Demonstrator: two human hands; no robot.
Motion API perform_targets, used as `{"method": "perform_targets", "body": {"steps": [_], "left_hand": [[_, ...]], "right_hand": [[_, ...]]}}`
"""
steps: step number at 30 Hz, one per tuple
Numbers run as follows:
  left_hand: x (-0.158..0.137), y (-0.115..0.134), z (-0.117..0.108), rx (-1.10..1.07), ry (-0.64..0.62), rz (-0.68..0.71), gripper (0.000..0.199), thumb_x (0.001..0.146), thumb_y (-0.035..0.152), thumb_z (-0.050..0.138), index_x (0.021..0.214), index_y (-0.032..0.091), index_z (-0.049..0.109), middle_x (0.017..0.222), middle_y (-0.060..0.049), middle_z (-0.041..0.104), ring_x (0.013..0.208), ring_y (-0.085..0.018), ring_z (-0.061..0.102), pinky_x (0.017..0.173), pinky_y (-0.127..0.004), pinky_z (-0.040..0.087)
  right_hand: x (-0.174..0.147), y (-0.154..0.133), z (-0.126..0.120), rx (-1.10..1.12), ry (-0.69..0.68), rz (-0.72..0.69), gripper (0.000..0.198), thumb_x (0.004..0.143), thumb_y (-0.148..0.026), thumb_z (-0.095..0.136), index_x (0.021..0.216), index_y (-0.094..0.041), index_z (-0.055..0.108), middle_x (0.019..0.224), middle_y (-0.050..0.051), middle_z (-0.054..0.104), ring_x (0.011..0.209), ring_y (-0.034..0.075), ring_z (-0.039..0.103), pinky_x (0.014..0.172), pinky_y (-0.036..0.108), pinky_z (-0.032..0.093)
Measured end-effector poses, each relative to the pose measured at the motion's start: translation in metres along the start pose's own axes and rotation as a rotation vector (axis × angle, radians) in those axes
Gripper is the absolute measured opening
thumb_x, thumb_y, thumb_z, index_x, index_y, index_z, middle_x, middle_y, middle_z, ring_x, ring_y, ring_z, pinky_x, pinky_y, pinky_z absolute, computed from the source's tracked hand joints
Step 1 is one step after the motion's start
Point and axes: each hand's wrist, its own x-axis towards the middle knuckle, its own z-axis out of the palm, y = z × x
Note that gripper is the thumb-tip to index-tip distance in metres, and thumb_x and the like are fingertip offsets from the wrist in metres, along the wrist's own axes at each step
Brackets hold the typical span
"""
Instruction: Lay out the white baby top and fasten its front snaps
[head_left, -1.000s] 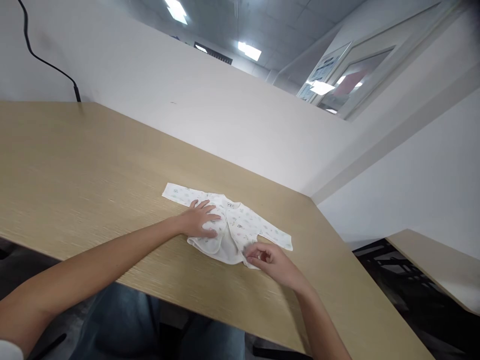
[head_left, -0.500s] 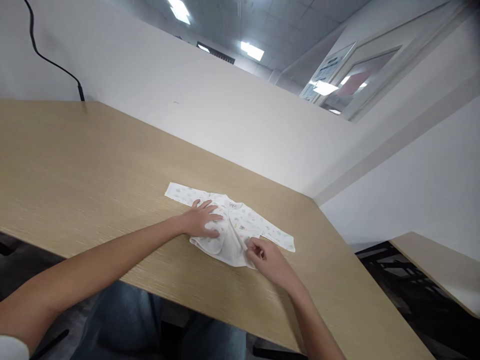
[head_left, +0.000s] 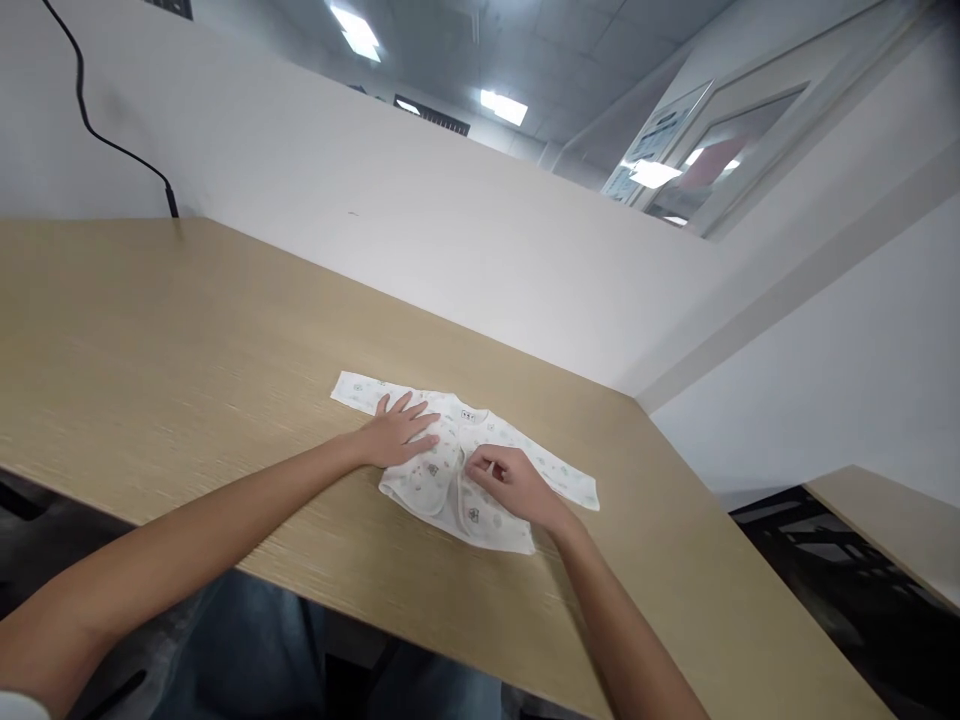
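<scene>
Right hand (head_left: 510, 482) now sits higher on shirt (head_left: 427, 480), curled, pinch unclear; left hand (head_left: 393, 438) lies splayed, gripping nothing. Likely light, limp: take hem (head_left: 495, 544).

Left grip (head_left: 401, 434) flat, fingers (head_left: 424, 424) spread; right grip (head_left: 513, 482) curled, fingertips (head_left: 472, 467) pinched; both forearms (head_left: 247, 512) angled inward.

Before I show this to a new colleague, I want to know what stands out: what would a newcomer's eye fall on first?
Probably the small white printed top, spread sleeves-out on the wooden table at mid-picture. Next, the left hand lying splayed on it, and the right hand, fingers curled, at its front opening. Then the black cable against the white wall, upper left.
</scene>
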Motion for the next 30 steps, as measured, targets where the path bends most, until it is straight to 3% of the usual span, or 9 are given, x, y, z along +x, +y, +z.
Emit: {"method": "perform_targets", "body": {"steps": [5, 11, 15, 20, 26, 30], "left_hand": [[0.003, -0.016, 0.0, 0.009, -0.052, -0.191, 0.083, 0.097, 0.076, 0.017, 0.164, 0.026, 0.025, 0.171, -0.014, 0.019, 0.156, -0.049, 0.005, 0.117, -0.077, 0.005], [0.004, -0.034, -0.009, 0.079, -0.093, -0.13, 0.076, 0.1, 0.071, 0.018, 0.162, 0.029, 0.03, 0.172, -0.009, 0.019, 0.158, -0.044, 0.006, 0.119, -0.074, 0.003], [0.004, -0.034, -0.01, 0.119, -0.053, -0.116, 0.065, 0.105, 0.06, 0.018, 0.16, 0.031, 0.036, 0.171, -0.005, 0.024, 0.157, -0.042, 0.013, 0.119, -0.073, 0.006], [0.001, -0.031, -0.01, 0.13, -0.011, -0.157, 0.063, 0.105, 0.059, 0.017, 0.157, 0.034, 0.041, 0.169, -0.004, 0.029, 0.157, -0.041, 0.017, 0.118, -0.076, 0.007], [0.001, -0.04, -0.011, 0.14, -0.025, -0.243, 0.07, 0.102, 0.066, 0.014, 0.161, 0.033, 0.035, 0.171, -0.005, 0.022, 0.157, -0.042, 0.011, 0.118, -0.076, 0.005], [0.001, -0.042, -0.014, 0.113, -0.027, -0.255, 0.072, 0.102, 0.067, 0.013, 0.16, 0.031, 0.037, 0.171, -0.008, 0.023, 0.157, -0.042, 0.012, 0.119, -0.075, 0.006]], "right_hand": [[0.002, 0.02, 0.025, 0.065, -0.038, -0.058, 0.018, 0.088, -0.037, 0.07, 0.08, -0.021, 0.067, 0.077, 0.001, 0.063, 0.069, 0.014, 0.053, 0.063, 0.027, 0.041], [-0.006, 0.026, 0.023, 0.062, -0.105, -0.052, 0.015, 0.086, -0.035, 0.074, 0.083, -0.023, 0.067, 0.08, 0.001, 0.063, 0.074, 0.015, 0.055, 0.065, 0.026, 0.043], [-0.011, 0.021, 0.025, 0.016, -0.026, -0.122, 0.004, 0.087, -0.024, 0.069, 0.091, -0.023, 0.068, 0.09, 0.002, 0.064, 0.077, 0.016, 0.057, 0.07, 0.028, 0.046], [-0.013, 0.01, 0.043, -0.024, -0.016, -0.29, 0.023, 0.095, -0.021, 0.058, 0.113, -0.026, 0.07, 0.114, 0.008, 0.063, 0.094, 0.018, 0.062, 0.082, 0.031, 0.052], [-0.011, 0.012, 0.044, -0.023, 0.084, -0.393, 0.016, 0.1, -0.023, 0.056, 0.102, -0.023, 0.071, 0.106, 0.008, 0.065, 0.099, 0.019, 0.062, 0.085, 0.034, 0.053], [-0.016, 0.002, 0.03, 0.059, 0.029, -0.376, 0.012, 0.097, -0.023, 0.06, 0.097, -0.022, 0.072, 0.103, 0.009, 0.069, 0.094, 0.019, 0.064, 0.084, 0.034, 0.053]]}}
